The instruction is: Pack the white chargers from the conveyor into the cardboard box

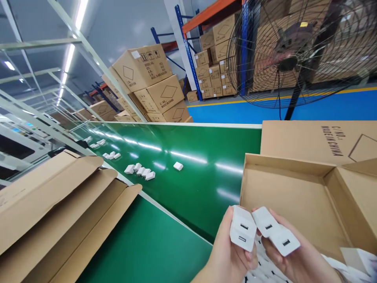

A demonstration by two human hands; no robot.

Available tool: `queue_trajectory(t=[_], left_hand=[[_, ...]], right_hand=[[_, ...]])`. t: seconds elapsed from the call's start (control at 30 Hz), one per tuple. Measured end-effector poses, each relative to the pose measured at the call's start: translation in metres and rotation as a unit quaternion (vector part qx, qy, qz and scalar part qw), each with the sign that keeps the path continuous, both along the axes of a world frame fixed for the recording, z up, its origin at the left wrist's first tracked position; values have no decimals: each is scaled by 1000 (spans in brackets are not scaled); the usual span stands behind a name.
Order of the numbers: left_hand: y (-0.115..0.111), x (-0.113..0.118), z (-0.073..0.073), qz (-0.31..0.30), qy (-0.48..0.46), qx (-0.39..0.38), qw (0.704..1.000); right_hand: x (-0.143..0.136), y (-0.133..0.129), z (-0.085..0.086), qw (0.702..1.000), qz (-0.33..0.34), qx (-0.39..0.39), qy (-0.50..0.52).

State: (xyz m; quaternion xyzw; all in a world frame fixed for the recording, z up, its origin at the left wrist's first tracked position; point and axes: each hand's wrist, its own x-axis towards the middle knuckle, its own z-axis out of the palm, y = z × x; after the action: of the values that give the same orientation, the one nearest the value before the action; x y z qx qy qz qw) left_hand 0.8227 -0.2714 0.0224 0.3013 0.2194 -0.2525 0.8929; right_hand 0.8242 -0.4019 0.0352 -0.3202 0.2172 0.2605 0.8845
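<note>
My left hand (228, 247) is closed around white USB chargers (243, 230); two USB slots face me, and I cannot tell whether they belong to one body or to two pressed together. Two more white USB chargers (276, 232), set side by side and slightly staggered, are gripped by my right hand (297, 251). Both hands are close together at the near edge of a shallow cardboard box (288, 188). Underneath them, many white chargers (262, 261) lie packed together, partly hidden by my hands.
A green conveyor belt (200, 188) carries a lone charger (178, 166) and several clusters of chargers (141, 171). Opened cartons (67, 212) stand at the left. White pieces (357, 261) lie at lower right. Behind are stacked cartons (160, 94) and a large fan (288, 59).
</note>
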Motion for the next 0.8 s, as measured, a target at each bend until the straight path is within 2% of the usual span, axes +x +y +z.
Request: queue_trajectory(t=[0.07, 0.23, 0.33, 0.53, 0.8], left_hand=[[0, -1, 1, 10, 3, 12, 1000], [2, -4, 3, 12, -14, 27, 999], [1, -5, 2, 9, -24, 21, 999], [-2, -6, 2, 16, -22, 29, 999], [0, -5, 5, 9, -8, 26, 1000]], right_hand=[[-2, 1, -2, 1000, 5, 1, 10], [-3, -6, -27, 998, 47, 14, 33], [-2, -9, -34, 999, 46, 7, 29], [-3, -10, -32, 997, 74, 5, 5], [0, -7, -28, 997, 74, 10, 20]])
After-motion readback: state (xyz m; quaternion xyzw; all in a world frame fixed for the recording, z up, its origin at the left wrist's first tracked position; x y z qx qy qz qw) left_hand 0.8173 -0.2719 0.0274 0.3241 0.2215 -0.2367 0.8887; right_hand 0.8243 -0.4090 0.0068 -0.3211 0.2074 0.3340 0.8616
